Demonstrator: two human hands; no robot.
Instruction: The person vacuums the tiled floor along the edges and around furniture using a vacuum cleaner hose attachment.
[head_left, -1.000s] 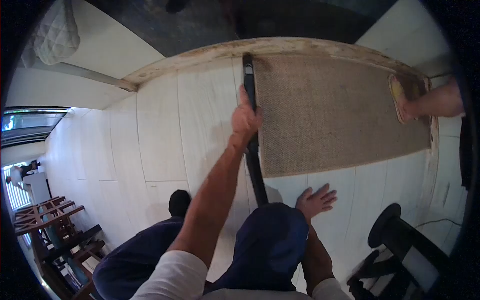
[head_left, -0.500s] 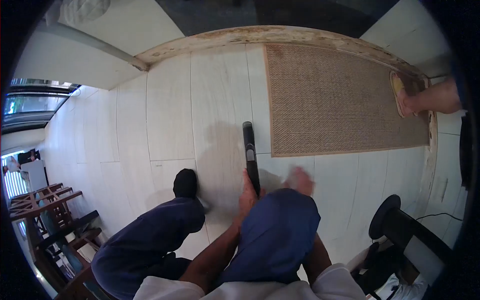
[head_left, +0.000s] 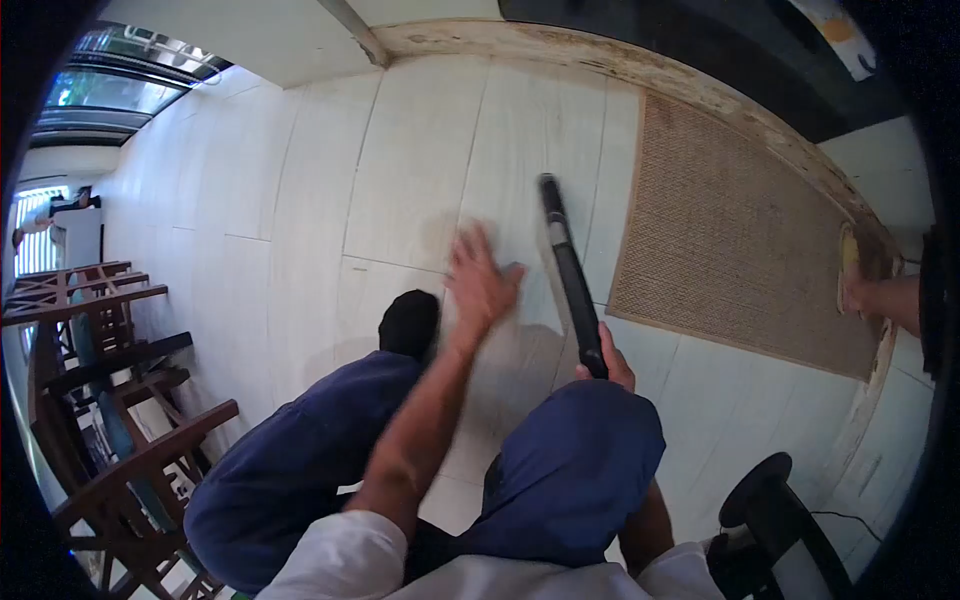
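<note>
My right hand [head_left: 618,362] is closed around the near end of a long black tube [head_left: 573,275] with a short grey section towards its far end. Its exact kind does not show. The tube slants up and away over the pale floor [head_left: 410,140]; whether its far end touches the floor I cannot tell. Part of my right hand is hidden behind my raised knee [head_left: 580,440]. My left hand [head_left: 480,285] is empty, its fingers spread and slightly blurred, above the floor to the left of the tube and beyond my black-covered foot [head_left: 408,322].
A brown woven mat [head_left: 740,230] lies to the right, with another person's foot [head_left: 855,280] at its far end. Wooden chairs [head_left: 130,420] stand at the left. A black stand-like object [head_left: 790,510] with a cable is at the lower right. A worn raised sill [head_left: 560,48] runs along the back.
My left hand has let go of the tube and moved left and forward. My right hand, free and blurred before, now grips the tube's near end. The view has turned somewhat.
</note>
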